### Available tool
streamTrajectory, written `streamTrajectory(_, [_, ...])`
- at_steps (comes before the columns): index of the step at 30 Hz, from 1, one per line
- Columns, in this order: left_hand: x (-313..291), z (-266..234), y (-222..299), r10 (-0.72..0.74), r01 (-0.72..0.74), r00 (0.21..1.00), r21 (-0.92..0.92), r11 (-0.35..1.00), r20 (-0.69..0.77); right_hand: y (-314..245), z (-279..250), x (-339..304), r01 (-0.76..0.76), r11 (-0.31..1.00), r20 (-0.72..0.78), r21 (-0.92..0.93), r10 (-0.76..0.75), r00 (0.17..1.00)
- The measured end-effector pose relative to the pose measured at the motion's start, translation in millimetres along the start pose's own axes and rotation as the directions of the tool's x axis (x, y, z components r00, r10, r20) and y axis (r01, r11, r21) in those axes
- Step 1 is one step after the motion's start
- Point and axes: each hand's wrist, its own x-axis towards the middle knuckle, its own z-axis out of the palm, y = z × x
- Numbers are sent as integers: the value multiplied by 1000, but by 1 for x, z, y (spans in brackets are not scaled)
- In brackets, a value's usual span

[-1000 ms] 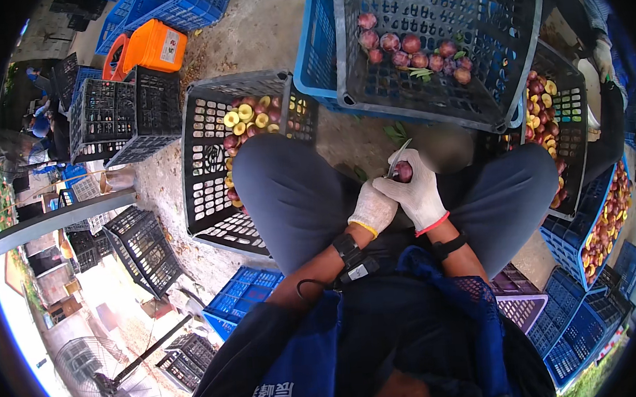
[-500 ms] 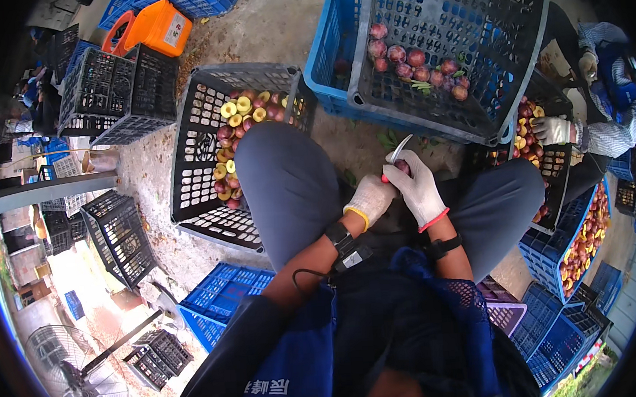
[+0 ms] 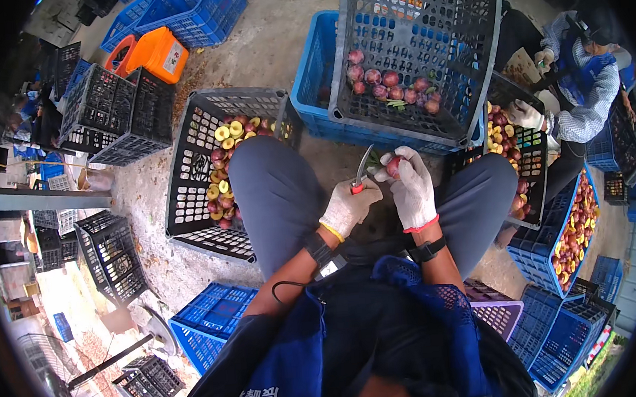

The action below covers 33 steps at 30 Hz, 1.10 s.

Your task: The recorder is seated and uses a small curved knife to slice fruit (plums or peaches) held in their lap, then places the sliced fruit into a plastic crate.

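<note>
Gloved in white, my left hand (image 3: 345,208) is closed round the red handle of a small curved knife (image 3: 363,168), its blade pointing up and away from me. Just to its right, my right hand (image 3: 415,198), also gloved, grips a red plum (image 3: 393,168) between thumb and fingers. The blade is apart from the plum. By my left knee stands a black crate (image 3: 187,185) with cut plums (image 3: 222,133) showing yellow flesh. Ahead, a tilted black crate (image 3: 462,59) with several whole plums (image 3: 391,79) rests on a blue crate (image 3: 313,75).
To the right, a co-worker's gloved hand (image 3: 524,114) is at another crate of cut plums (image 3: 501,135). A blue crate (image 3: 547,257) full of halved plums stands behind it. Empty blue crates (image 3: 214,317) and stacked black crates (image 3: 112,102) stand on the left, with an orange container (image 3: 158,55) farther off.
The knife blade has come away from the right hand, and the hands have moved slightly apart. The plum now shows more fully in the right fingers. The whole view has shifted a little.
</note>
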Motion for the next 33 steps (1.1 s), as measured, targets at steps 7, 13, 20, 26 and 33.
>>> streamTrajectory(7, [2, 15, -18, 194, -108, 975, 523, 845, -112, -9, 12, -12, -22, 997, 69, -74, 28, 997])
streamTrajectory(13, [22, 14, -59, 411, -276, 906, 602, 749, -96, -5, 11, -8, -49, 995, 10, -87, 50, 999])
streamTrajectory(20, [35, 20, -72, 388, -207, 918, 730, 651, -86, 1, 7, -3, -19, 989, -18, -148, 17, 1000])
streamTrajectory(26, [48, 25, -80, 398, -181, 917, 849, 496, -37, 8, -6, 6, 14, 992, -19, -128, -17, 1000])
streamTrajectory(33, [78, 21, -127, 442, -180, 889, 800, 572, -116, 16, -12, 9, 40, 999, -51, -27, -41, 998])
